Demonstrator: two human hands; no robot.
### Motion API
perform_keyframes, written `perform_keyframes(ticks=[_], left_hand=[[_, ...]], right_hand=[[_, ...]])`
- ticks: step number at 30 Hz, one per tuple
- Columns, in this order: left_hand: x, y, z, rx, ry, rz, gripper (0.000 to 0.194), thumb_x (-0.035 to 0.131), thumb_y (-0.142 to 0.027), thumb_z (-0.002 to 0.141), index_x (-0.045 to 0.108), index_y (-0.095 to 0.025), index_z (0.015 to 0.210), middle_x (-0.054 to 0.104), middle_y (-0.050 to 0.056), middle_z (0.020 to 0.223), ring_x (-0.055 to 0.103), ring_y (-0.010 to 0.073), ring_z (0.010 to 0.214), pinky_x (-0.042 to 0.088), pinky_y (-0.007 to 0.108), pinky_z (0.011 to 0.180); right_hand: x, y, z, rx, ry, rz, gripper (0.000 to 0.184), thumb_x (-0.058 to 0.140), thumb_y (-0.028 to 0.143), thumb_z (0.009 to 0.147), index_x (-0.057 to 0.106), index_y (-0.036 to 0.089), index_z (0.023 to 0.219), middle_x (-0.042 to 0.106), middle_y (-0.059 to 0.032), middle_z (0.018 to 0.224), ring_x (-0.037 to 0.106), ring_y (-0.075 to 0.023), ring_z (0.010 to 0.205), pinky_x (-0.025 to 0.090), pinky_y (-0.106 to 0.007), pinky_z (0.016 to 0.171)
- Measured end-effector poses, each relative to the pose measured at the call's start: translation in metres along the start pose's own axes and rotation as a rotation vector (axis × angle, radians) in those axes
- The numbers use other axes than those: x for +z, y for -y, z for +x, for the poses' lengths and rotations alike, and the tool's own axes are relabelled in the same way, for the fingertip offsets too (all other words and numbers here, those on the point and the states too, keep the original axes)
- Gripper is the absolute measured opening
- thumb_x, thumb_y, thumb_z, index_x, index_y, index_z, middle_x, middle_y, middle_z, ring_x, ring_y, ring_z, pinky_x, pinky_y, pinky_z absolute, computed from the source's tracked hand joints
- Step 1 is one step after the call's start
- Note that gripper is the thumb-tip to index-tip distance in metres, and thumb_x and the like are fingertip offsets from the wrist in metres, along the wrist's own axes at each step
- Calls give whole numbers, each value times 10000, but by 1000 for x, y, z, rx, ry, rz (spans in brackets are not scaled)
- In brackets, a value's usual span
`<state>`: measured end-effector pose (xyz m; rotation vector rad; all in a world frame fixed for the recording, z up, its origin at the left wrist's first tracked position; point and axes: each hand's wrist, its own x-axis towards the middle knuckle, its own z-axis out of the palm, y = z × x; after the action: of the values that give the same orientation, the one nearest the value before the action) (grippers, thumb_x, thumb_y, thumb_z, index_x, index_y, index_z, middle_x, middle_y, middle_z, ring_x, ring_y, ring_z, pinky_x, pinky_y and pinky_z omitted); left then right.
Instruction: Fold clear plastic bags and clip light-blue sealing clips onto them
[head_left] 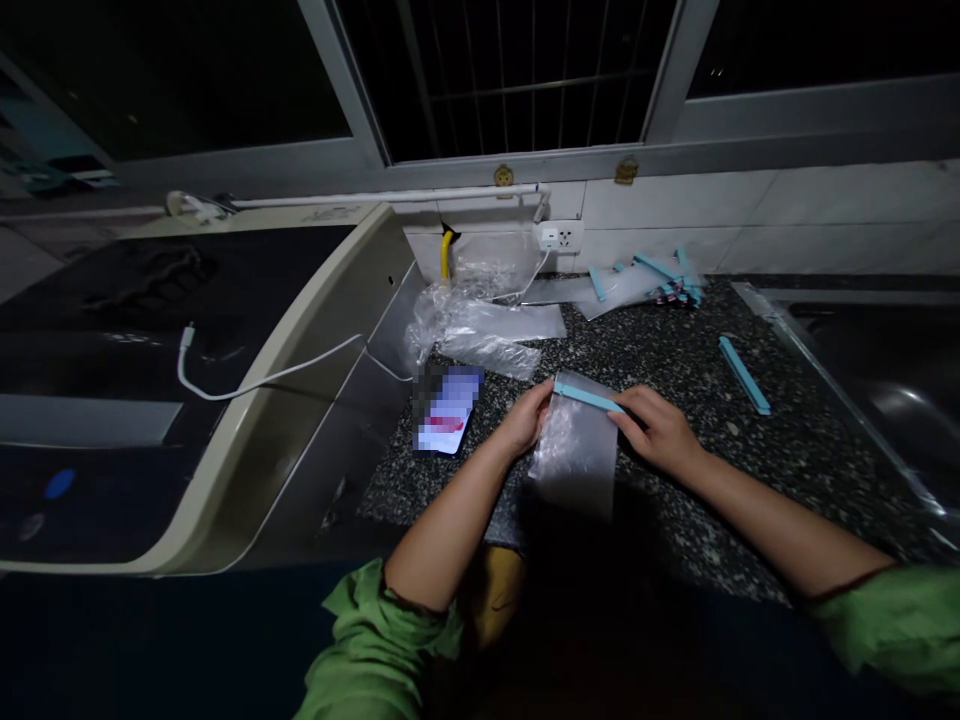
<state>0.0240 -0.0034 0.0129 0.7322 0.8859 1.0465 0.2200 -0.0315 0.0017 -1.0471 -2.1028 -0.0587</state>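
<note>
A clear plastic bag (576,455) lies on the dark speckled counter (675,350) in front of me. A light blue sealing strip (589,397) runs along its top edge. My left hand (527,418) pinches the bag's upper left corner at the strip's left end. My right hand (655,430) pinches the strip's right end, with its fingers closed on it. Both forearms reach in from below, in green sleeves.
A loose blue strip (744,375) lies to the right, with more strips and bags (660,278) at the back wall. Crumpled clear bags (480,325) and a phone (448,408) lie on the left. A white cable (255,380) crosses the cooktop; a steel sink (885,390) is at right.
</note>
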Motion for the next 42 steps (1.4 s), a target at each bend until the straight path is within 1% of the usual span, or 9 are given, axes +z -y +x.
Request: perform_keyframes(ticks=[3,6,9,12,14,18,27,38,42], left_hand=[[1,2,2,-22,-22,-3,296,578,-445,705,568,-178,577,584,36,571,586,197,754,438,312,709],[-1,5,3,-21,0,6,372,539,-510,728,544,-183,551,567,43,558,586,198,739,440,314,694],[-5,10,6,43,6,47,412,552,-566,696,538,-177,562,532,19,538,553,172,672,417,291,653],[-8,12,7,102,61,162,459,579,-610,644,555,-156,582,526,-2,547,489,135,598,373,267,610],[-8,11,5,134,60,225,479,580,-621,631,546,-148,564,520,-11,545,445,115,563,345,255,584],[-4,7,0,182,15,274,468,581,-600,642,508,-155,518,476,-26,513,387,102,543,316,242,559],[5,2,-8,181,-26,267,402,565,-502,710,502,-163,503,450,-21,516,394,121,591,332,247,602],[10,0,-13,195,-88,262,401,571,-480,700,455,-176,464,405,-19,501,372,122,592,329,253,611],[8,2,-11,201,-86,264,404,566,-492,697,457,-176,471,405,-18,505,378,125,601,331,256,615]], right_hand=[[-1,1,0,-10,-8,-8,153,501,253,848,614,202,939,632,-70,820,618,-175,768,530,-309,676],[-2,2,0,-24,-13,-14,157,504,241,847,618,198,946,636,-70,818,620,-170,763,531,-301,675],[-2,2,0,-8,7,-25,171,498,248,850,627,208,956,641,-66,822,621,-169,766,531,-300,683],[-1,2,-1,-4,18,-28,189,496,256,852,632,212,975,647,-67,835,623,-167,766,531,-295,684],[-1,2,-1,-9,21,-33,196,495,252,852,633,213,985,649,-68,838,624,-168,768,531,-295,685],[-2,0,0,-35,1,-43,199,497,234,849,636,204,987,648,-77,834,620,-176,768,527,-310,687],[-6,2,3,-15,-33,-8,205,500,228,836,652,218,973,640,-73,823,607,-188,770,514,-333,685],[-11,5,5,-36,-50,-55,200,511,217,828,657,220,964,646,-66,813,607,-184,749,508,-327,668],[-11,5,5,-94,-89,-61,193,523,186,819,654,196,960,643,-75,799,602,-182,734,508,-318,656]])
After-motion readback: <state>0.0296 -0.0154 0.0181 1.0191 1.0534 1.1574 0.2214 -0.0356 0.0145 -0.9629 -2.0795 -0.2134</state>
